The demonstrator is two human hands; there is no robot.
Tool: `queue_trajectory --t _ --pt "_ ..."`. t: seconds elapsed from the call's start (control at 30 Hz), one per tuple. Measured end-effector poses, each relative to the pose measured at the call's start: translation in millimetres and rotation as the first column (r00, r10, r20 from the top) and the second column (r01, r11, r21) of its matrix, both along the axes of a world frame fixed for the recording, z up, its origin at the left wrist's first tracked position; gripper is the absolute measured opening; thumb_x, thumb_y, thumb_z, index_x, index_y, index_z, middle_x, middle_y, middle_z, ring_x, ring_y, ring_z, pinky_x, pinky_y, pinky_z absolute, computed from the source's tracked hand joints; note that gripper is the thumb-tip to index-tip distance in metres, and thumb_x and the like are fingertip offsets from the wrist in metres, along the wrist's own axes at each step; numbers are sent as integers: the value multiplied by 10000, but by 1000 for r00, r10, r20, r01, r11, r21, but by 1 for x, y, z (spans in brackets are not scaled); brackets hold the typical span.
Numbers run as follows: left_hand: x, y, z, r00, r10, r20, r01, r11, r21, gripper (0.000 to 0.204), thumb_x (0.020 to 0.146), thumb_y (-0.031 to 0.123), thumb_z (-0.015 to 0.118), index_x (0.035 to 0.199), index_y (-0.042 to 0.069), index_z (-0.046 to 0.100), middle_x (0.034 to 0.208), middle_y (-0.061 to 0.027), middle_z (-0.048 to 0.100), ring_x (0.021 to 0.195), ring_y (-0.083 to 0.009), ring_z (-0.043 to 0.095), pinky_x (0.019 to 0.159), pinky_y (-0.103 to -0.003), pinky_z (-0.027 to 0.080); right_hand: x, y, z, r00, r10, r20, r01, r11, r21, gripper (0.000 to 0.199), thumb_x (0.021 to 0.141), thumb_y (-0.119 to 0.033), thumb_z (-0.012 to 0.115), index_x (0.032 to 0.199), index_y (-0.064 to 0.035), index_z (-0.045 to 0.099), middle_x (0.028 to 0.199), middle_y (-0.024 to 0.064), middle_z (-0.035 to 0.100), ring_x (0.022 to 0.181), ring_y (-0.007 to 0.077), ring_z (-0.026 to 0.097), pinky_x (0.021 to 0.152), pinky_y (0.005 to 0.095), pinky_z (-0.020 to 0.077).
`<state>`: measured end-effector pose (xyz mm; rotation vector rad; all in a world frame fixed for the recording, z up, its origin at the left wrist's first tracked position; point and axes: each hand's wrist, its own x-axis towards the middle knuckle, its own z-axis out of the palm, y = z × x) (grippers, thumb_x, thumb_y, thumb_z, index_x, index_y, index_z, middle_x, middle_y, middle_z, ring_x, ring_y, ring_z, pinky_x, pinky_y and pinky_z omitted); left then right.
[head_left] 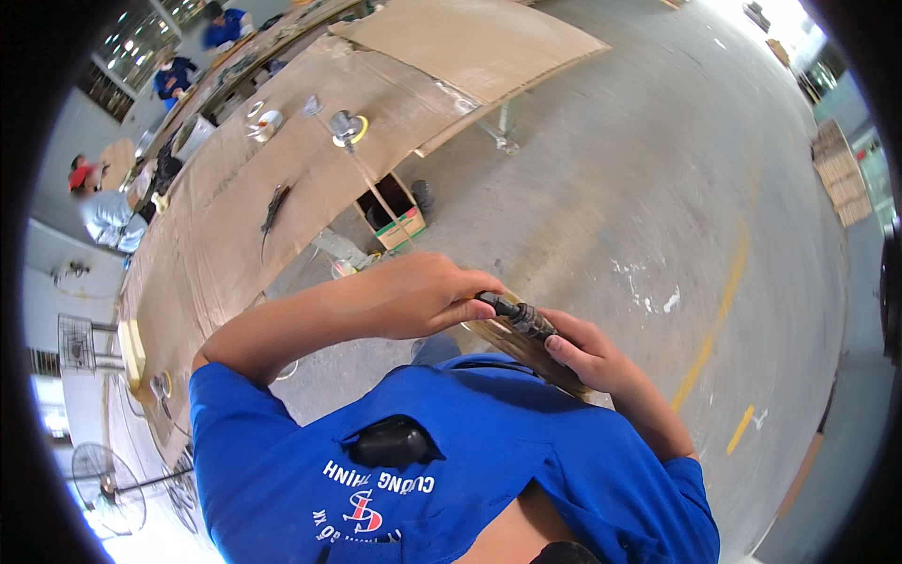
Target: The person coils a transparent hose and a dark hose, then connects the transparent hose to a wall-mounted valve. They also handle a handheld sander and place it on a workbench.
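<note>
A dark, slim power tool with a ribbed collar (533, 322) lies between my two hands, in front of my chest. My left hand (437, 293) is closed round its black end. On the other side, my right hand (584, 350) has its thumb by the ribbed collar; its fingers are mostly hidden behind a thin brown wooden piece (537, 355). That wooden piece sits just under the tool, close against my blue shirt. Whether the tool's tip touches the wood cannot be made out.
A long table with a brown covering (225, 207) stretches ahead on the left, bearing a dark hand tool (274, 209) and a round sander with a yellow disc (348, 130). Beside it stands an open box (402, 228). Fans (110, 489) stand at left; several people work beyond.
</note>
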<state>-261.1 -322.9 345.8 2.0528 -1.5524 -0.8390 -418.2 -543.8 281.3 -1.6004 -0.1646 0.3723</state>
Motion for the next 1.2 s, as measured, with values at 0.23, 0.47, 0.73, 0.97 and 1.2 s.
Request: queue_trajectory --t 0.23,0.47,0.73,0.97,1.2 --pt "24 -3 -18 995 -97 38 96 995 19 308 910 315 475 988 31 565 785 -201 612 752 -399 580 665 -466 449 49 8 -9 988 152 23 -147 978 -151 469 936 -249 454 1310 25 382 1186 170 545 1118 223 497 955 330 367" --pt "97 -1 -42 997 -26 77 32 997 -69 342 904 332 472 853 3 551 698 -232 586 694 -428 573 631 -501 449 139 7 -10 981 171 -88 -189 938 -291 447 933 -226 449 1298 20 372 1194 177 527 1146 235 477 979 327 341" --pt "205 -8 -59 959 267 89 -235 933 -273 374 858 395 522 898 28 579 717 -221 599 699 -421 582 618 -488 458 279 -5 -28 960 202 -194 -208 978 -11 637 828 -177 631 1362 -12 325 1242 152 494 1170 217 450 979 323 348" --pt "254 3 -102 511 859 -8 -508 295 -809 390 784 261 670 1080 38 548 993 -164 562 883 -322 564 741 -394 471 408 -40 -19 926 214 -312 -304 911 -277 748 655 -84 750 1304 -3 386 1010 107 589 831 145 590 719 273 493" --pt "172 90 -259 -303 951 64 -895 -261 -360 396 779 214 637 1119 37 536 1023 -181 549 994 -364 518 873 -425 428 581 -95 16 911 279 303 -235 956 -173 738 704 36 634 1362 -53 313 1100 127 554 834 154 577 685 272 496"
